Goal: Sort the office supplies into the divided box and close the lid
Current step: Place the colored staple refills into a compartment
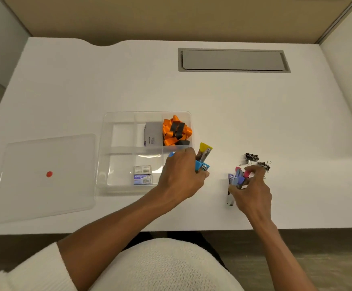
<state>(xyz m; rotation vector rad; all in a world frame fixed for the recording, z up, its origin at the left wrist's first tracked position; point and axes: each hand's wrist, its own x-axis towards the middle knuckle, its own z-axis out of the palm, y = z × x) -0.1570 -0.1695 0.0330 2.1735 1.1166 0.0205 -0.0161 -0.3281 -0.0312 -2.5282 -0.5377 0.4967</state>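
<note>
A clear divided box (105, 152) stands open on the white desk. Its far right compartment holds orange and black lanyards (176, 131), a middle one a grey card pack (153, 134), a near one two staple boxes (142, 174). My left hand (181, 175) is at the box's right edge, shut on yellow and blue staple removers (204, 158). To the right, my right hand (252, 192) grips a bunch of blue, purple and pink staple removers (238, 178) on the desk. Black binder clips (256, 160) lie just beyond it.
The clear lid (45, 177), with a red dot on it, lies flat left of the box. A grey cable hatch (233, 60) is set in the desk at the far right. The desk's front edge runs just below my forearms.
</note>
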